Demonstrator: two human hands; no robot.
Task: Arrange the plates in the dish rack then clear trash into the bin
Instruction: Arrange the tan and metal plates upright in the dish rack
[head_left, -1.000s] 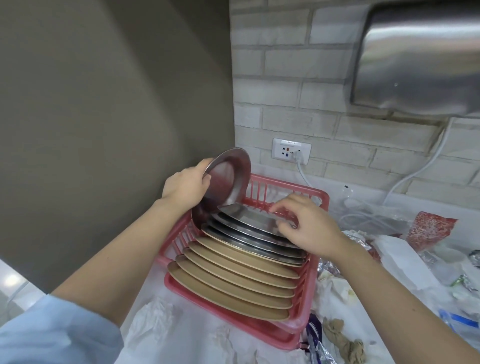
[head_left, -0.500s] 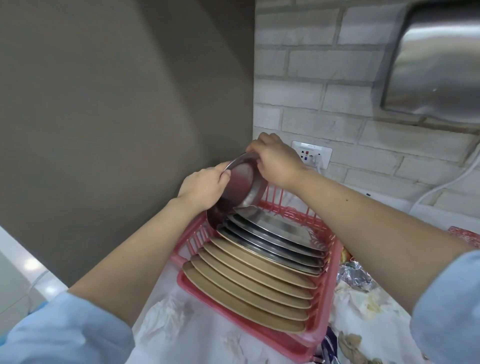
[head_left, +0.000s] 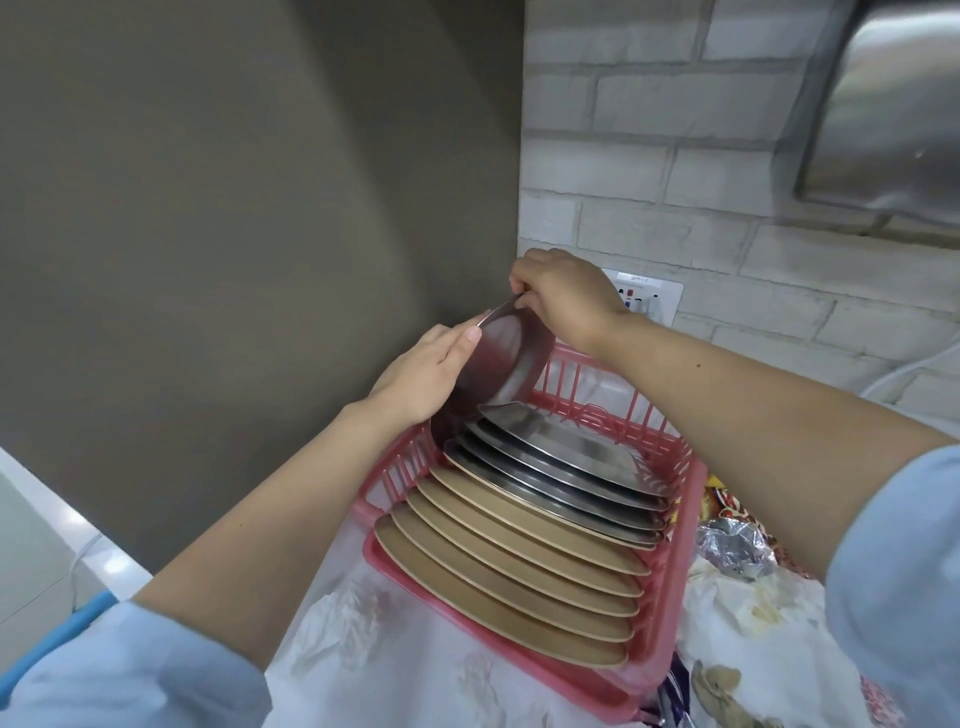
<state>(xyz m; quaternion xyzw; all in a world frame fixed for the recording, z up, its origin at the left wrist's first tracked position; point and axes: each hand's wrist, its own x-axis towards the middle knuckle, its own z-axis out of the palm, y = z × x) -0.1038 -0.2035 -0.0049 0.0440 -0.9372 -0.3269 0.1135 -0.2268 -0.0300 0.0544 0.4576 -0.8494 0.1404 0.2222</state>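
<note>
Counts first. One pink rack (head_left: 670, 631) on the counter, pushed toward the corner where the grey wall meets the brick. Inside it: 5 tan plates (head_left: 519, 587) at the near end, then 4 steel plates (head_left: 561, 462) behind them, all leaning the same way, overlapped like shingles. One more steel plate, the held plate (head_left: 506, 358), is at the far-left end of the row, so 10 plates total, 5 steel and 5 tan.

Held plate: near upright, tilted slightly, lower edge down in the rack just behind the last steel plate, concave face toward the camera. Upper half sticks above the rack's rim.

Grips: left hand (head_left: 421, 376) is on the plate's left edge, thumb laid on the front near the rim, fingers behind and hidden. Right hand (head_left: 566, 296) comes over the top, fingers curled down, pinching the top rim. Both hands hold the same plate; it sits between them, left hand low-left, right hand at the top.

Trash, right of the rack: 1 crumpled foil wad (head_left: 737, 545), white wrappers (head_left: 753, 618), a brownish crumpled scrap (head_left: 722, 686) near the bottom edge. Crumpled tissue (head_left: 337, 629) lies on the left in front of the rack. Exact count of trash pieces unclear, they overlap.

Wall socket (head_left: 649, 296) just behind the right hand.
</note>
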